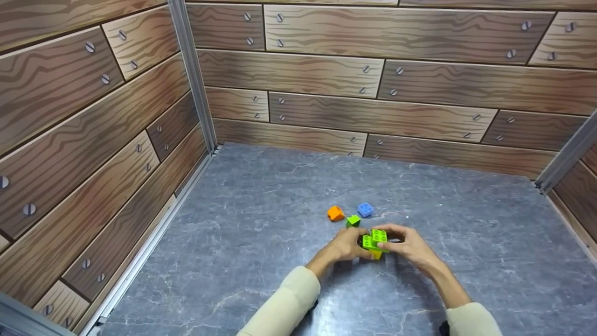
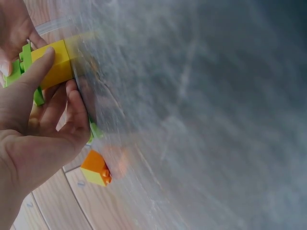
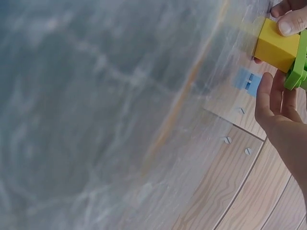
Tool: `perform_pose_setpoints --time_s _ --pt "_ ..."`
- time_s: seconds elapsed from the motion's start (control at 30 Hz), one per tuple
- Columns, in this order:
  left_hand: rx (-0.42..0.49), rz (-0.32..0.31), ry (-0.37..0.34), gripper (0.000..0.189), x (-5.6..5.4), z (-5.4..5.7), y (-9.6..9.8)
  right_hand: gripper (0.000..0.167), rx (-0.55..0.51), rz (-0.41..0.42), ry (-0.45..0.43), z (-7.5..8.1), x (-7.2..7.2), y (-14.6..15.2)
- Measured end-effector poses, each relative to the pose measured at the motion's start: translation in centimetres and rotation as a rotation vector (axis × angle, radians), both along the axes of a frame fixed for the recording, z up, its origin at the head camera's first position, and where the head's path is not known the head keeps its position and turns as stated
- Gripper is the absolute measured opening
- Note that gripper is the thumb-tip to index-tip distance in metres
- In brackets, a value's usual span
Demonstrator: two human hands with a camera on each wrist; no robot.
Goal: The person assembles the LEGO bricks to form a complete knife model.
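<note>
A yellow block point(image 2: 56, 67) forms the bottom of a small stack. On it lies a wider, flat green brick point(image 3: 298, 64), and a small green brick point(image 1: 379, 235) with studs sits on top. My left hand point(image 1: 346, 244) grips the yellow block between thumb and fingers, seen closely in the left wrist view. From the other side, my right hand point(image 1: 413, 246) pinches the green bricks, its thumb at the upper one. Whether the top brick is fully pressed down I cannot tell. The stack is close to the grey floor surface.
Just beyond the hands lie an orange brick point(image 1: 335, 213), a blue studded brick point(image 1: 365, 209) and a green brick point(image 1: 353, 220), the last one close to my left fingers. Wood-patterned walls point(image 1: 298, 74) with metal corner posts point(image 1: 193, 79) enclose the grey marbled surface point(image 1: 242, 224).
</note>
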State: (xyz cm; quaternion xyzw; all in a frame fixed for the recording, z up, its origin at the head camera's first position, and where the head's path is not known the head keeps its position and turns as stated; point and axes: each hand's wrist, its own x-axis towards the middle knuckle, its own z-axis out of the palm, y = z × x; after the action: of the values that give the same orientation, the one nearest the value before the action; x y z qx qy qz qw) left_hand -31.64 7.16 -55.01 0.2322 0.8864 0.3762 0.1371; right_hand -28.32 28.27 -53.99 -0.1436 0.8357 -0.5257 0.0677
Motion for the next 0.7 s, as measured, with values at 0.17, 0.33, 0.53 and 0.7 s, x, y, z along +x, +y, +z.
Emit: perform_pose_setpoints --time_s 0.17,0.33,0.53,0.7 --pt "0.004 0.001 -0.002 0.056 -0.03 0.04 -0.04 0.046 -0.008 0.003 -0.010 -0.15 -0.07 -0.03" --pt "0.016 -0.012 0.019 0.057 0.01 0.02 -0.05 0.045 -0.020 0.020 -0.012 -0.26 -0.10 0.02" --pt "0.012 -0.010 0.028 0.058 -0.01 -0.05 -0.01 0.042 0.002 0.043 0.034 0.01 0.03 -0.05" --pt "0.007 -0.010 0.021 0.059 -0.05 -0.17 0.02 0.039 0.031 0.064 0.095 0.32 0.01 -0.21"
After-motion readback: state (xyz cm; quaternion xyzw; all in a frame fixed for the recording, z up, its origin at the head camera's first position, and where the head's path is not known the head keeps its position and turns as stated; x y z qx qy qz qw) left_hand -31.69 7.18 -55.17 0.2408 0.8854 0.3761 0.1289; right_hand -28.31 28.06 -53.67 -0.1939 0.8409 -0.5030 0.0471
